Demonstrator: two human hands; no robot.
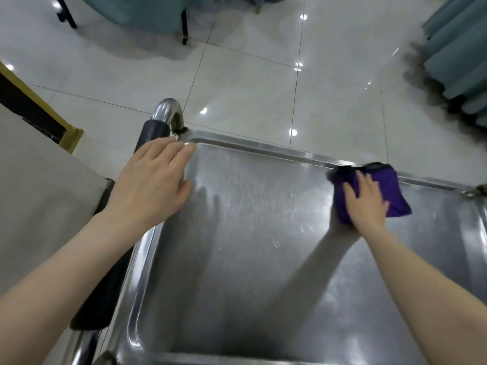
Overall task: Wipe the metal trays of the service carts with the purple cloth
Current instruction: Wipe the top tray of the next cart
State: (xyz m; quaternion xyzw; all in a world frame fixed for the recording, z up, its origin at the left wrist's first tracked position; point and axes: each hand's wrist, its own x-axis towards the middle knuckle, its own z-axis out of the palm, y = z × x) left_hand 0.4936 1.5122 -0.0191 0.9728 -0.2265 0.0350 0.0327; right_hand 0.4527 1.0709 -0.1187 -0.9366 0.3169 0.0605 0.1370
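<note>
Surroundings: glossy pale tiled floor with dark grout lines and ceiling-light reflections; teal draped fabric at far right, reaching the floor; more teal fabric above black furniture legs at the top edge; a beige surface at left, backed by a gold-edged dark panel. Cart fittings: a chrome tube handle bent over the far-left corner, carrying a black padded sleeve that ran down the cart's left side, partly hidden under the left forearm. Container: one metal tray, a shallow rimmed stainless pan with a scuffed, streaked bottom, mirroring both arms. Contents: the purple cloth, bunched, lying in the tray against the far rim, right of centre. Left hand: released, fingers straight, laid over the tray's left rim near the far-left corner, grasping nothing. Right hand: palm down with fingers extended, pressing flat on the cloth rather than clenching it, covering the cloth's near-left part.
</note>
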